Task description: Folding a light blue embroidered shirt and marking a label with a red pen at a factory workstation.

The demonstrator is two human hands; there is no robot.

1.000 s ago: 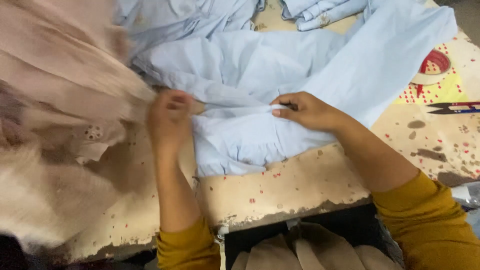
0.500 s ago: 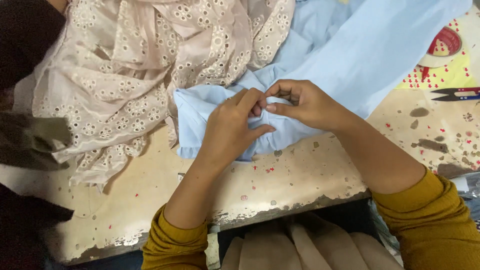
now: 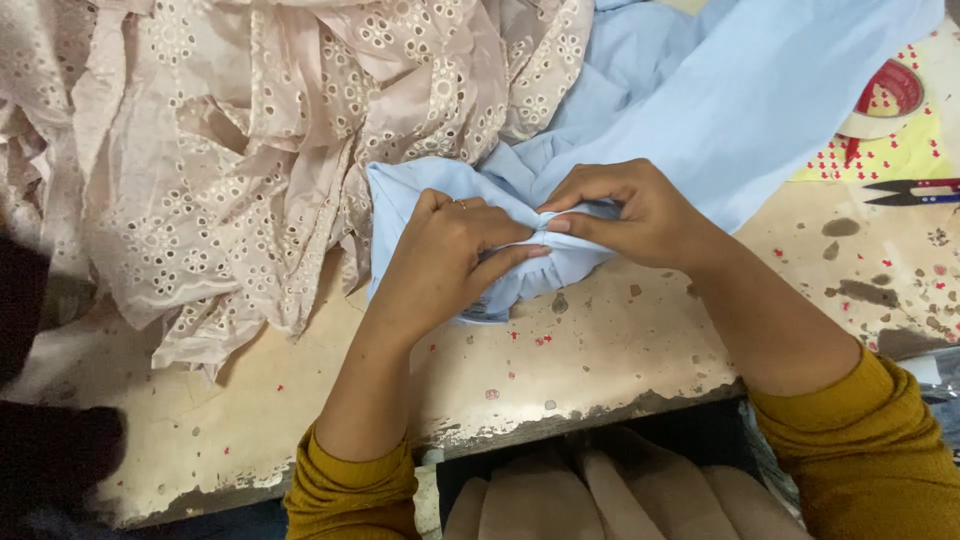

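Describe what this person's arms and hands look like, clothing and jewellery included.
Both arms wear mustard-yellow long sleeves, pushed up so the forearms are bare. The left hand has a thin ring on one finger. The right hand shows no jewellery. No gloves or watch visible.

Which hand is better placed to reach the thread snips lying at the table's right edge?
Right. The right hand lies nearer the thread snips; the left hand sits farther, both pinching the blue fabric.

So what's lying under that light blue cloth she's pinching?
The light blue cloth lies on a worn, paint-flecked table, pinched by the left hand and right hand. The beige eyelet fabric overlaps its left edge. Anything beneath the cloth's middle is covered.
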